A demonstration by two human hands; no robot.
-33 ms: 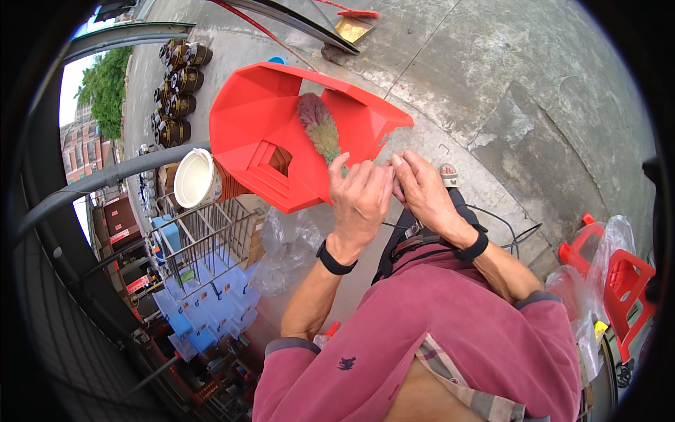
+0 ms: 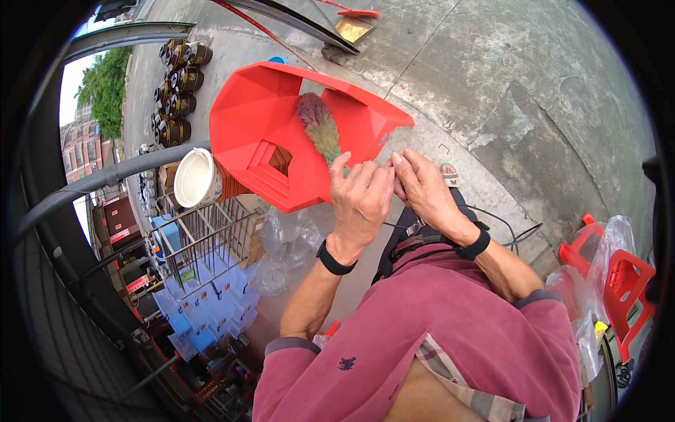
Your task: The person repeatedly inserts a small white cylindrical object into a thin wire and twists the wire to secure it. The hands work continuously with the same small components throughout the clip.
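My left hand and my right hand meet fingertip to fingertip in front of my body, both with curled fingers. Whatever they pinch between them is too small or too hidden to make out. Just beyond my left hand, a fluffy grey-green duster lies across a large red faceted plastic piece, which looks like moulded seating with stepped cut-outs. The duster's lower end reaches my left index finger; whether that hand touches it I cannot tell. My right hand is off the red piece's right-hand edge.
Left of the red piece are a white tub, a wire rack and blue plastic bins. Brown jars are stacked at the far left. Red plastic stools with clear wrap stand at right. A black cable crosses the ground.
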